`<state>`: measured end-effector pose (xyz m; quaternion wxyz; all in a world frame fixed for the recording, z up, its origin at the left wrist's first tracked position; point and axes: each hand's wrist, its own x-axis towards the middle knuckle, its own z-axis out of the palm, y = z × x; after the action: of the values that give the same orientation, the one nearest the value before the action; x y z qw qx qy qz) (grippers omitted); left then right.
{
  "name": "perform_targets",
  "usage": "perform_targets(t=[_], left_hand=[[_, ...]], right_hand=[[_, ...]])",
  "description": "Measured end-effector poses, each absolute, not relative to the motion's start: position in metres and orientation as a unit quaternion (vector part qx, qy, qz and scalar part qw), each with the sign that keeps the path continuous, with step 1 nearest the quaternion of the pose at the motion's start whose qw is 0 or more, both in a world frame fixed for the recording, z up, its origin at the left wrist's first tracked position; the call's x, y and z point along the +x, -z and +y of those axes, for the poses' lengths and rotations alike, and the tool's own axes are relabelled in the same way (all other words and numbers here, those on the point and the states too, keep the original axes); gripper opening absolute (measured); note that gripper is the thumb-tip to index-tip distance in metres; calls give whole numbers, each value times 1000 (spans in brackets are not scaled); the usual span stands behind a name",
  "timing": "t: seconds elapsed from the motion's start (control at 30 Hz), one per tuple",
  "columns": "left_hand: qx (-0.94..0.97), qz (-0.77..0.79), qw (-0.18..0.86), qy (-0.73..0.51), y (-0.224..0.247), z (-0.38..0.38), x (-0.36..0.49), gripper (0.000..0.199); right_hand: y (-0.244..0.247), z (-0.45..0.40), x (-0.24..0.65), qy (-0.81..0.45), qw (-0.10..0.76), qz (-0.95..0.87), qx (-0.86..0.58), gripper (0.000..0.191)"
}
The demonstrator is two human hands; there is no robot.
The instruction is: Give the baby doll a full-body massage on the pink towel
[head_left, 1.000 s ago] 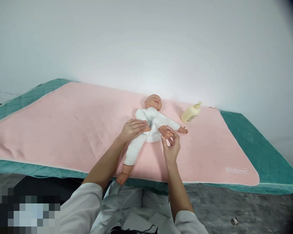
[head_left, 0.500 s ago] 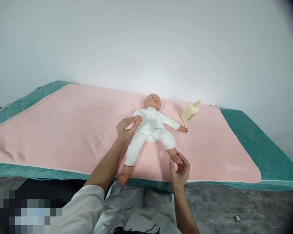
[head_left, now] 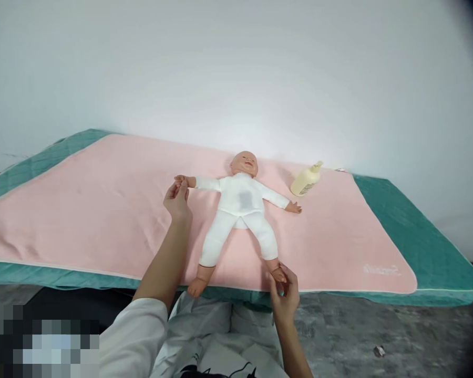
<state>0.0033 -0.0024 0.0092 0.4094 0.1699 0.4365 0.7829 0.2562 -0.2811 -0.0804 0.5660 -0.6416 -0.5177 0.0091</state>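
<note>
A baby doll (head_left: 242, 197) with a white cloth body lies face up on a pink mat (head_left: 122, 199), its head toward the wall. My left hand (head_left: 177, 201) is closed on the doll's hand at the left, and that arm is stretched straight out to the side. Down by the front edge, my right hand (head_left: 284, 294) pinches the doll's foot on the right between thumb and fingers. The doll's other arm lies spread on the mat, and its other foot rests at the mat's front edge, untouched.
A pale yellow pump bottle (head_left: 306, 181) lies tilted on the mat, right of the doll. Under the mat is a green padded cover (head_left: 413, 236). A white wall (head_left: 236, 73) rises behind. Some small object (head_left: 379, 350) is on the grey floor.
My left hand has drawn the doll's arm outward to the left, from beside the body to fully stretched. My right hand has moved the held foot down, straightening that leg.
</note>
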Motion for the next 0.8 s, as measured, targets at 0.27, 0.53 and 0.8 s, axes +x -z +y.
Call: perform_targets(t=[0.27, 0.53, 0.8], left_hand=[[55, 413, 537, -734, 1, 9, -15, 1], [85, 445, 532, -716, 2, 8, -14, 6], [261, 394, 447, -760, -2, 4, -2, 31]], right_hand=[[78, -281, 252, 35, 524, -573, -629, 41], [79, -281, 249, 34, 530, -570, -627, 39], [80, -285, 247, -17, 589, -504, -632, 40]])
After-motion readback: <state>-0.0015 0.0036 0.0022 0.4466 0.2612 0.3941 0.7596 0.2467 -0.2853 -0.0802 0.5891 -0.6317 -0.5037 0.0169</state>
